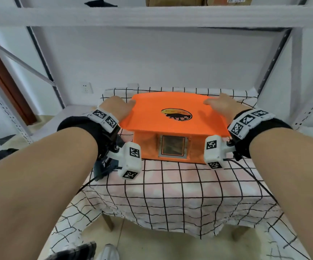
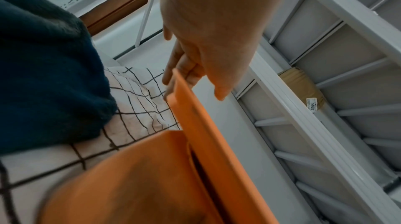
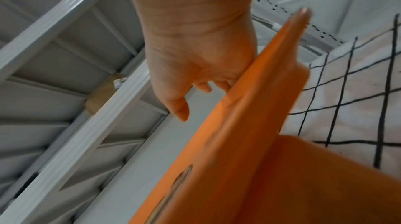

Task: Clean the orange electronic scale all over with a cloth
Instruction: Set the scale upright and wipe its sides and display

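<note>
The orange scale [image 1: 163,113] stands at the back of a small table, its display window [image 1: 173,146] facing me. My left hand [image 1: 125,105] holds the far left corner of the scale's flat platform [image 2: 195,133]: the fingers [image 2: 173,66] reach under its edge and the thumb is above it. My right hand [image 1: 217,101] lies over the far right corner, fingers curled at the platform [image 3: 238,124] edge, thumb free. A dark blue cloth [image 2: 43,73] lies on the table by the scale's left side, below my left wrist [image 1: 103,168]; neither hand holds it.
A white tablecloth with a black grid [image 1: 170,194] covers the table and hangs over its front. White metal shelving posts [image 1: 275,59] stand on both sides and a shelf beam [image 1: 152,15] runs overhead. Black cables [image 1: 255,177] trail from my wrists over the cloth.
</note>
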{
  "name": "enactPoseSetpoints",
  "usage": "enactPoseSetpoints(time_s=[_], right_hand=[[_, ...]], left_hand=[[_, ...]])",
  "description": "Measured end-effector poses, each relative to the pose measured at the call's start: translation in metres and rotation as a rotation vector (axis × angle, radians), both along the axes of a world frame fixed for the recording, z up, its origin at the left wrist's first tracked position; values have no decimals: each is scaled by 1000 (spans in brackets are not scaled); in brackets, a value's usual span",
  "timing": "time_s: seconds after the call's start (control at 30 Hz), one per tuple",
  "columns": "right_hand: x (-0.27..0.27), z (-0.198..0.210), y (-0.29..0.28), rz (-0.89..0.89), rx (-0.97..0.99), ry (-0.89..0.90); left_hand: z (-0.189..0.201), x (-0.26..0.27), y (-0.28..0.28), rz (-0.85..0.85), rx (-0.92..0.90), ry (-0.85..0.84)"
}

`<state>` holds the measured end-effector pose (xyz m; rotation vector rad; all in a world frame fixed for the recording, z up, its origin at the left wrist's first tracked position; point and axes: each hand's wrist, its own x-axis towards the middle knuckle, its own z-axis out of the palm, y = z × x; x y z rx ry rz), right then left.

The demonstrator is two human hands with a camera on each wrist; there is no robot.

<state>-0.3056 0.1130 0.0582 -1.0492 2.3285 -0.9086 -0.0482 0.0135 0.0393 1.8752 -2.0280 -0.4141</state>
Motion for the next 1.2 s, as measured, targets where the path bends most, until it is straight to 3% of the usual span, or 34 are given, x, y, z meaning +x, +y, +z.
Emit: enactPoseSetpoints(time_s=[0.17,0.4,0.5,0.63,0.7,0.8,1.0,1.07,1.2], right_hand=[[33,-4,12,65,-45,236],[112,-30,50,130,-444,387],[144,-55,69,269,-571,302],[164,-88,79,428,-510,115],[166,-97,77,431,-479,69],[171,-107,71,424,-482,33],[174,-104,61,445,-497,-36],[171,-102,64,453,-475,-52],[168,-91,77,554,-465,-132]], left_hand=[[-6,6,19,12,-54,103],[-15,34,47,2,-138,180],[-32,61,66,-20,-206,241],[-72,88,86,-18,-209,167],[-84,96,89,66,-157,119],[-93,102,86,115,-147,181],[-80,104,91,-11,-190,206],[-71,105,93,-5,-214,279],[-32,98,110,-104,-140,652]])
